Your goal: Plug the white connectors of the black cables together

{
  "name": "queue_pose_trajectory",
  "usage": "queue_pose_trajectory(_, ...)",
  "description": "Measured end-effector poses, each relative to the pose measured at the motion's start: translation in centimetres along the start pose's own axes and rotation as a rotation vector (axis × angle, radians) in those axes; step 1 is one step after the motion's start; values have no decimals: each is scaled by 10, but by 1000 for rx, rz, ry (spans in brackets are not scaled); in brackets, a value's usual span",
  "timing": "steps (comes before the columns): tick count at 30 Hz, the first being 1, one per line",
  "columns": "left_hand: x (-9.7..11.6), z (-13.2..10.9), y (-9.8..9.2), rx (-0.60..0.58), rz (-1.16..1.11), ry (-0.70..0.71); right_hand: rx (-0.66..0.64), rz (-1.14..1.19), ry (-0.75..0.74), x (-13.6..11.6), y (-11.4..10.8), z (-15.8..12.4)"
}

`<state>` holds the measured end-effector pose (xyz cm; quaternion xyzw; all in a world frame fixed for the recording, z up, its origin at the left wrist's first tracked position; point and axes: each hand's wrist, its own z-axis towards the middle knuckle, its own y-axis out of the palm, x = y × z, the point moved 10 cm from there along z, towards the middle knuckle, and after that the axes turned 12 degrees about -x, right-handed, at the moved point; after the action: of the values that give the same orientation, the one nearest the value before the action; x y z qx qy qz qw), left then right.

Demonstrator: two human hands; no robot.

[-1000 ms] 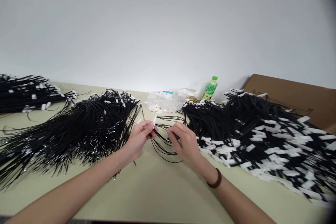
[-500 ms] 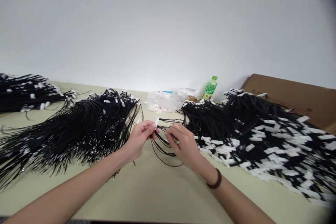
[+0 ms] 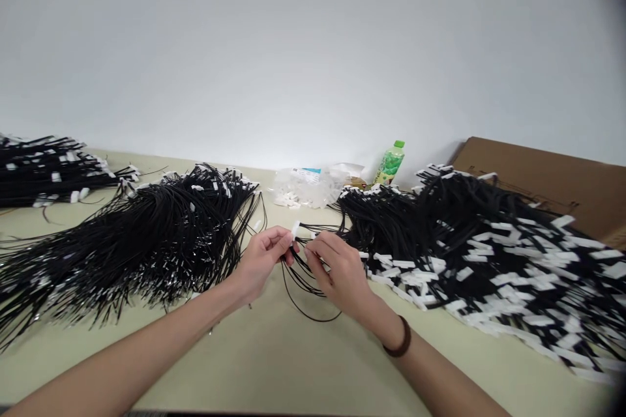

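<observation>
A small white connector is pinched between the thumb and fingers of my left hand, at the middle of the table. Several thin black wires run from it to the right and loop down over the table. Close on the right, my right hand has its thumb and forefinger pressed together at the wires; its fingertips hide most of what they grip, which looks like a black wire end. A brown band circles my right wrist.
Left lies a heap of black wires with bare shiny ends; another bundle is behind it. On the right spreads a pile of wires with white connectors. A clear bag of white parts, a green bottle and a cardboard box stand behind.
Both hands stay close together at the white connector and have shifted only slightly. The wire loop beneath them hangs a little lower.
</observation>
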<state>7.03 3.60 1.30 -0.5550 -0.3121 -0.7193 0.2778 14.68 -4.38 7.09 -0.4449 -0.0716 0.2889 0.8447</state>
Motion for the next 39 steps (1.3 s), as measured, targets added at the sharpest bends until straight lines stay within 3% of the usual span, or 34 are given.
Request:
queue_pose_trajectory(4,-4,0,3,-18,-35,-19,58,-21,28,2,-4,0)
queue_pose_trajectory(13,-14,0,2,-19,-99,-53,56,-105,-7,-2,-2,1)
queue_pose_trajectory(31,-11,1,5,-45,-70,-43,-19,-56,-55,-3,-1,3)
queue_pose_trajectory(39,-2,3,-4,-23,-90,-22,-42,56,-55,0,-4,2)
